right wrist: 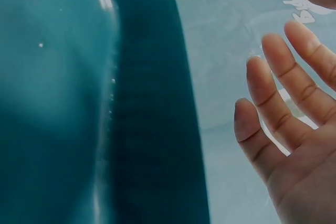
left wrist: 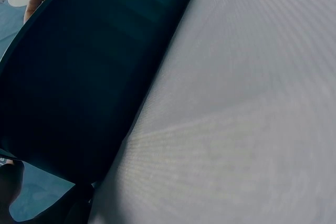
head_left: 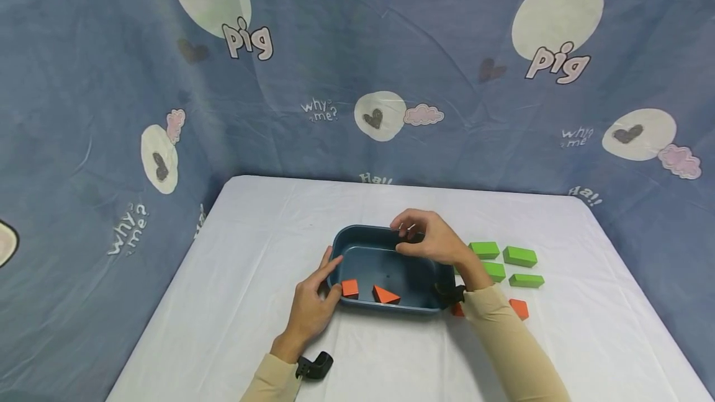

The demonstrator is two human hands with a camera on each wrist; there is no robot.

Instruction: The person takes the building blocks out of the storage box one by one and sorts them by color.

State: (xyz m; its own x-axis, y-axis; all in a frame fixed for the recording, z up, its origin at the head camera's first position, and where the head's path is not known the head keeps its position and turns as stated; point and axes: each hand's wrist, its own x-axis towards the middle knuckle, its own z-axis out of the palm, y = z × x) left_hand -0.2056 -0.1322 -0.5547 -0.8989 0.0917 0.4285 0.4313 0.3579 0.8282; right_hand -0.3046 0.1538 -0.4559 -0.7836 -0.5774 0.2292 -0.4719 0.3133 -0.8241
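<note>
A dark blue rectangular tub (head_left: 391, 310) stands on the white-covered table. Inside it, along the front wall, lie an orange square-faced block (head_left: 349, 289) and an orange triangular block (head_left: 385, 294). My left hand (head_left: 314, 309) rests against the tub's left end, fingers extended along the rim and thumb at the front corner. In the left wrist view the tub's outer wall (left wrist: 89, 72) fills the left side. Over the tub's back right part hovers my right hand (head_left: 432, 241), its fingers spread apart. The right wrist view shows that hand (right wrist: 299, 124) with bare fingertips and palm, holding nothing.
Several green blocks (head_left: 520, 257) lie right of the tub, partly hidden behind the right forearm. Nearer the front are an orange block (head_left: 519, 309) and another orange piece (head_left: 458, 310) beside the tub. A blue patterned curtain (head_left: 313, 67) hangs behind the table.
</note>
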